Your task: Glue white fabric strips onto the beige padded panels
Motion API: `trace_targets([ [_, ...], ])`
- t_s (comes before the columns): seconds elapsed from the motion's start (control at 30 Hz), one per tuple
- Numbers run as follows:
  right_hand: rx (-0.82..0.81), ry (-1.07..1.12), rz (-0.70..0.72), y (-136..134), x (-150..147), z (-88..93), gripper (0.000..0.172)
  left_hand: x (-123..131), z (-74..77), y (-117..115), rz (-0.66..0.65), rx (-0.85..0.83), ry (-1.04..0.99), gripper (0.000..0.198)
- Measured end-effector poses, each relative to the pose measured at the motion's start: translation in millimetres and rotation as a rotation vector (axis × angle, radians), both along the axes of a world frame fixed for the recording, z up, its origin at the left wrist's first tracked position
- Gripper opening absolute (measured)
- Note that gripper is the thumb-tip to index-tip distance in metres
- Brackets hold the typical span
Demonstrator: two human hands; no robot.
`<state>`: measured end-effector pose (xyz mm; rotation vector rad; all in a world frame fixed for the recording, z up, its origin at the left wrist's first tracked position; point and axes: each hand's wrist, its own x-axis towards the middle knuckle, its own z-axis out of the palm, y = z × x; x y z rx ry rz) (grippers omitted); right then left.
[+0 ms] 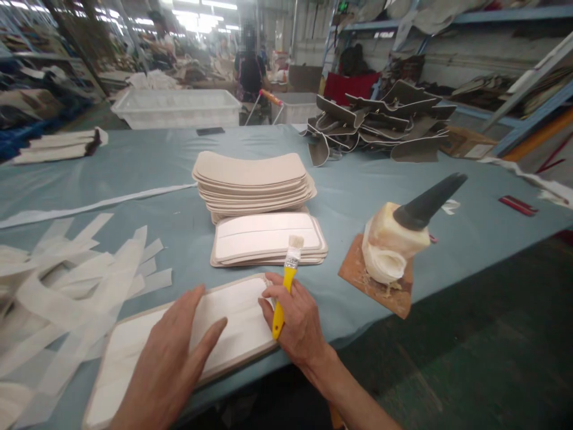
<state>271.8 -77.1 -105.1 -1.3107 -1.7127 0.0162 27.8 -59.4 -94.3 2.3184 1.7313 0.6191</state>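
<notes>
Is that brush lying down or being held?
Held: the right hand grips the brush by its yellow handle, with the bristles pointing away from the hand.

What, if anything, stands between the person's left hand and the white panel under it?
Nothing visible does: the left hand is right over the white panel. The brush is off to one side, in the right hand.

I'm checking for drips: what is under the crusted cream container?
A brown board sticks out from under the container, with pale residue on it. The part directly beneath is covered, so I can't tell.
</notes>
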Motion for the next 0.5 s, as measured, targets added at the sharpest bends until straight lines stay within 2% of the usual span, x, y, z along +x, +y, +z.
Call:
trace_targets([
  [0.07, -0.016, 0.026, -0.049, 8.0, 12.3, -0.6, 0.006, 20.2, 14.6, 38.4, 0.103, -0.156, -0.149, 0.072],
  [0.13, -0.038, 0.031, -0.141, 22.0, 30.6, -2.7, 0.006, 36.3, 25.3, 77.9, 0.156, -0.226, -0.250, 0.074],
  [0.2, -0.070, 0.031, -0.278, 41.1, 52.3, -5.3, 0.011, 47.0, 29.8, 111.7, 0.205, -0.233, -0.252, 0.067],
  [0.27, -0.160, 0.035, -0.426, 61.3, 72.6, -8.2, 0.020, 52.8, 28.6, 135.6, 0.242, -0.256, -0.251, 0.056],
  [0.33, -0.292, 0.008, -0.515, 77.9, 87.2, -11.9, 0.026, 55.4, 23.7, 149.0, 0.265, -0.265, -0.258, 0.045],
  [0.4, -0.371, -0.042, -0.533, 88.1, 94.2, -16.7, 0.027, 55.6, 17.9, 154.0, 0.289, -0.263, -0.277, 0.040],
  [0.5, -0.357, -0.105, -0.507, 92.3, 94.3, -24.4, 0.024, 53.8, 10.7, 154.2, 0.326, -0.269, -0.336, 0.038],
])
